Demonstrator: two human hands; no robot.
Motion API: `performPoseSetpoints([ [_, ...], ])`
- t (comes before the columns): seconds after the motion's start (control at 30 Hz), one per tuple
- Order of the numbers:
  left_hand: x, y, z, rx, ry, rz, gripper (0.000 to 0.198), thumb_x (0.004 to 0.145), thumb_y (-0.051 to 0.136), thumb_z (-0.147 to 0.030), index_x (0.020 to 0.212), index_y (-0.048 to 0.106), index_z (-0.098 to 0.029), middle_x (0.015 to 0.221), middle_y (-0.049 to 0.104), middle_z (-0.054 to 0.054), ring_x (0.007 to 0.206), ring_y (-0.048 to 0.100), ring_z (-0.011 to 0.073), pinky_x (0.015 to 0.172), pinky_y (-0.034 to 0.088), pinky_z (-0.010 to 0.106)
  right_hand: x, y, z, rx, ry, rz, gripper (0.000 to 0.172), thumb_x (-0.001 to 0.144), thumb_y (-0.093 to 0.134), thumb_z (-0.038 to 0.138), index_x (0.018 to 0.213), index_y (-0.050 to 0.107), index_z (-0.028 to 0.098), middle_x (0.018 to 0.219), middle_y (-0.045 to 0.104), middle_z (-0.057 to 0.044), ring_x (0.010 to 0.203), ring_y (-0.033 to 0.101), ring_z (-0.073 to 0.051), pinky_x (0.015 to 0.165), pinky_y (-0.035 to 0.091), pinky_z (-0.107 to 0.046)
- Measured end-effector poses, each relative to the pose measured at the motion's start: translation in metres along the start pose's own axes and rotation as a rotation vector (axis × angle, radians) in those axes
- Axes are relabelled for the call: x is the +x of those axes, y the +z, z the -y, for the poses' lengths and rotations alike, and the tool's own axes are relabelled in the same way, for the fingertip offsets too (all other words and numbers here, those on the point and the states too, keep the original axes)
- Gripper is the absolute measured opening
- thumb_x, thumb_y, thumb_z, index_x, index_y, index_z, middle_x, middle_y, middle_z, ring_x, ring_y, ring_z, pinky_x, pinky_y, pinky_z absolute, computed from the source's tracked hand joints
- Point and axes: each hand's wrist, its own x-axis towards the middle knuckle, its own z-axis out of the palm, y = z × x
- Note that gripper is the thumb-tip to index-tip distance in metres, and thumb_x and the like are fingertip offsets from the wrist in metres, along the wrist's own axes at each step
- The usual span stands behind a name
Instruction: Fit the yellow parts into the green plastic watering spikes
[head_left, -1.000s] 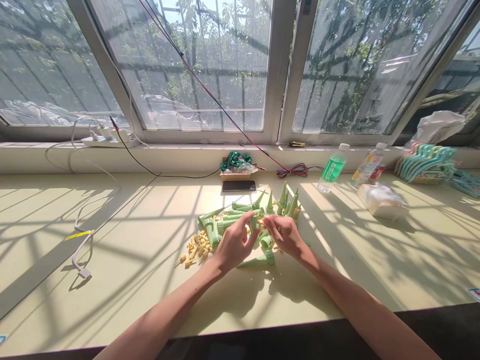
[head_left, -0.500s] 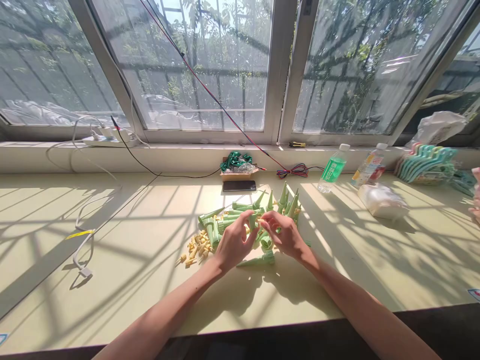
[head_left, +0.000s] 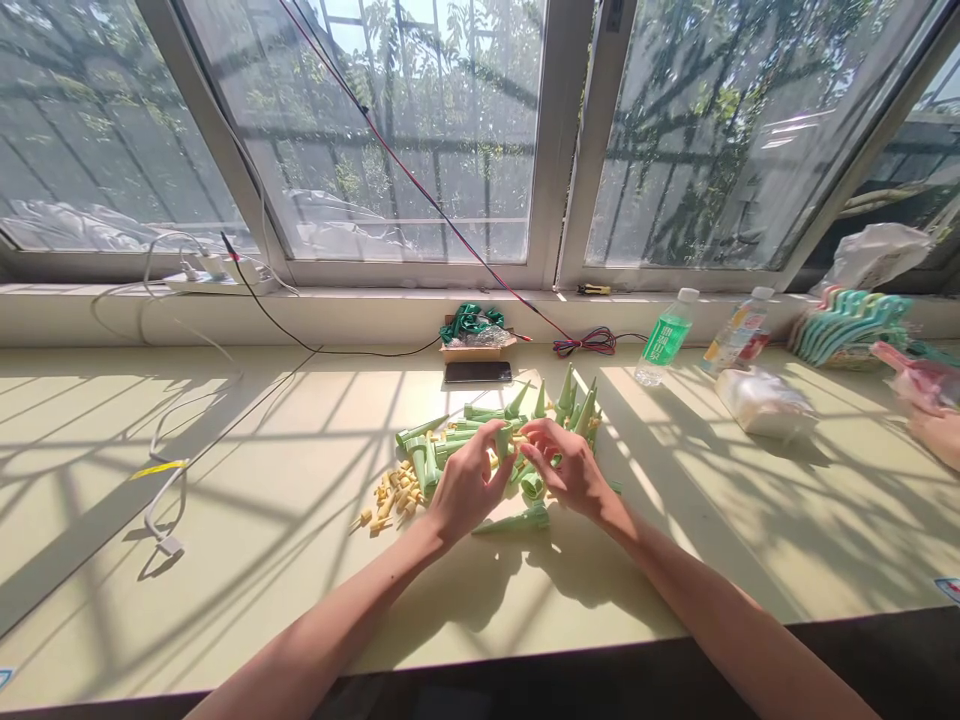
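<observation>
My left hand [head_left: 471, 474] is closed on a green plastic cone [head_left: 504, 441], held upright between thumb and fingers. Facing it, my right hand [head_left: 564, 462] pinches a small yellow plastic piece [head_left: 519, 438] against the cone's side; the fingertips partly cover it. Around and behind both hands lie several more green cones [head_left: 424, 466], some flat and some standing. A pile of small yellow pieces [head_left: 397, 492] sits left of my left hand. One loose cone [head_left: 517, 519] lies on the table just in front of my hands.
A black phone [head_left: 478, 372] lies before a small box [head_left: 476, 352]. To the right stand a green-labelled bottle [head_left: 666, 340], a second bottle [head_left: 739, 330], a plastic-wrapped pack [head_left: 765, 402] and hangers [head_left: 851, 325]. Another person's hand [head_left: 937, 432] is at the right edge. A white cable [head_left: 171, 544] lies left.
Both my hands stay almost in place, still holding the cone and the yellow piece. At the right edge, another person's hand has come into view with a pink item.
</observation>
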Motion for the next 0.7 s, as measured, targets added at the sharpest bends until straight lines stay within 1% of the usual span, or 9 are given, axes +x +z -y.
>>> performPoseSetpoints([
  [0.1, 0.0006, 0.0000, 0.0003, -0.005, 0.020, -0.008, 0.032, 0.093, 0.055, -0.027, 0.123, 0.045, -0.019, 0.077, 0.059, -0.004, 0.045, 0.050, 0.0063, 0.045, 0.042, 0.019, 0.0001, 0.0008, -0.0018, -0.013, -0.026, -0.006, 0.017, 0.096, 0.053, 0.034, 0.105, 0.059, 0.020, 0.088, 0.068, -0.006, 0.067, 0.062, -0.015, 0.062, 0.053, -0.029],
  [0.17, 0.0008, 0.0000, 0.0005, -0.009, 0.028, -0.012, 0.032, 0.093, 0.055, -0.026, 0.123, 0.045, -0.019, 0.076, 0.059, -0.004, 0.045, 0.051, 0.0066, 0.044, 0.042, 0.019, 0.0001, 0.0012, -0.0025, -0.019, -0.032, -0.009, 0.015, 0.097, 0.053, 0.033, 0.103, 0.059, 0.021, 0.089, 0.067, -0.005, 0.067, 0.063, -0.015, 0.063, 0.053, -0.029],
  [0.3, 0.0004, 0.0000, 0.0006, 0.004, 0.022, -0.012, 0.033, 0.093, 0.055, -0.026, 0.123, 0.046, -0.019, 0.075, 0.058, -0.004, 0.046, 0.052, 0.0068, 0.044, 0.042, 0.019, -0.0001, 0.0010, -0.0022, -0.041, -0.033, -0.009, 0.014, 0.098, 0.051, 0.032, 0.100, 0.059, 0.020, 0.086, 0.067, -0.004, 0.066, 0.061, -0.014, 0.062, 0.052, -0.028],
  [0.43, -0.0003, 0.0004, 0.0005, 0.018, 0.016, -0.012, 0.034, 0.092, 0.056, -0.026, 0.124, 0.045, -0.019, 0.074, 0.058, -0.004, 0.045, 0.052, 0.0075, 0.044, 0.043, 0.019, 0.0000, 0.0013, -0.0036, -0.061, -0.030, -0.012, 0.019, 0.099, 0.048, 0.035, 0.097, 0.059, 0.019, 0.083, 0.067, -0.004, 0.065, 0.061, -0.014, 0.061, 0.051, -0.027],
  [0.53, -0.0011, 0.0009, 0.0008, 0.019, 0.012, -0.008, 0.034, 0.092, 0.056, -0.026, 0.124, 0.046, -0.020, 0.076, 0.059, -0.003, 0.046, 0.051, 0.0073, 0.045, 0.043, 0.019, 0.0005, 0.0019, -0.0053, -0.049, -0.027, -0.007, 0.023, 0.100, 0.045, 0.036, 0.093, 0.060, 0.019, 0.080, 0.066, -0.004, 0.066, 0.061, -0.014, 0.063, 0.051, -0.027],
  [0.7, -0.0026, 0.0009, 0.0008, 0.001, 0.013, 0.007, 0.034, 0.092, 0.056, -0.026, 0.124, 0.045, -0.020, 0.080, 0.060, -0.002, 0.046, 0.051, 0.0068, 0.046, 0.042, 0.019, 0.0008, 0.0015, -0.0041, -0.055, -0.007, 0.005, 0.031, 0.102, 0.041, 0.038, 0.083, 0.058, 0.020, 0.065, 0.057, 0.001, 0.055, 0.053, -0.012, 0.057, 0.045, -0.026],
])
